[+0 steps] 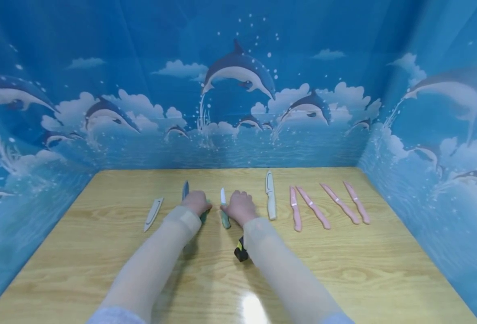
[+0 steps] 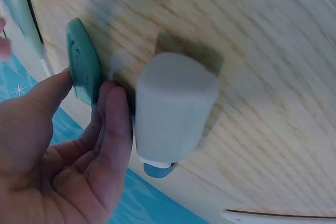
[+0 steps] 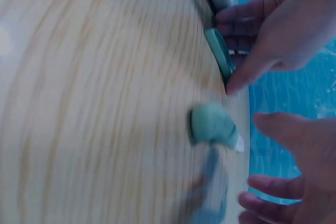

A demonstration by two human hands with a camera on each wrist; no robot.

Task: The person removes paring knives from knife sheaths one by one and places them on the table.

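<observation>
My left hand [image 1: 196,202] pinches a flat green piece [image 2: 84,64], shaped like a blade sheath, between thumb and fingertips, close to the tabletop. Right beside those fingers lies a knife with a thick white handle [image 2: 176,106]; its dark blue blade [image 1: 186,189] shows past the hand in the head view. A small green-handled knife [image 1: 225,217] lies between the two hands, blade pointing away. My right hand [image 3: 294,166] is beside this knife, thumb and fingers spread around air; in the right wrist view a gap separates it from the green handle [image 3: 212,124].
On the wooden table [image 1: 327,270], a white sheath [image 1: 153,214] lies at left. Right of the hands are a white knife [image 1: 271,198] and several pink knives [image 1: 296,211]. A black-and-yellow object [image 1: 241,249] sits by the right wrist. Dolphin-print curtains [image 1: 238,148] border the table.
</observation>
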